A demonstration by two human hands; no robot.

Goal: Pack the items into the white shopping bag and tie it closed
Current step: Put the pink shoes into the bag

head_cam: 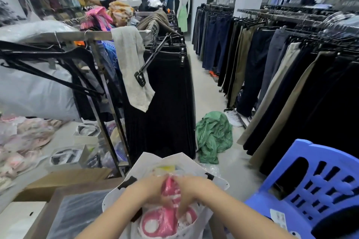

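- Fingers (162, 178) of the left hand (153, 187) are curled onto the top part of a pink and white packet (167, 216) and pinch it. The packet is wrapped in clear plastic.
- From the other side, the right hand (189, 188) meets the left one over the same packet. Its fingers are bent down along the packet's right side and hold it as well.
- This packet stands in the mouth of the white shopping bag (147, 161), with its lower part inside the bag and its top between the two hands.
- Mouth of the bag is open and not tied. The far wall stands up behind the hands, and black handles (127, 182) show at the left and right of the rim.
- Behind the hands, inside the bag, something yellow (167, 168) in plastic is visible; I cannot tell what it is.
- What the bag rests on is hidden by the forearms.
- On the right, near the bag, stands a blue plastic chair (310, 190).
- Beyond the bag a green cloth (213, 136) lies crumpled on the floor (204, 93), at the foot of a rack of black trousers (167, 106).
- Over the rail of this rack hangs a grey towel (132, 64).
- Left of the bag is a cardboard box (68, 177).
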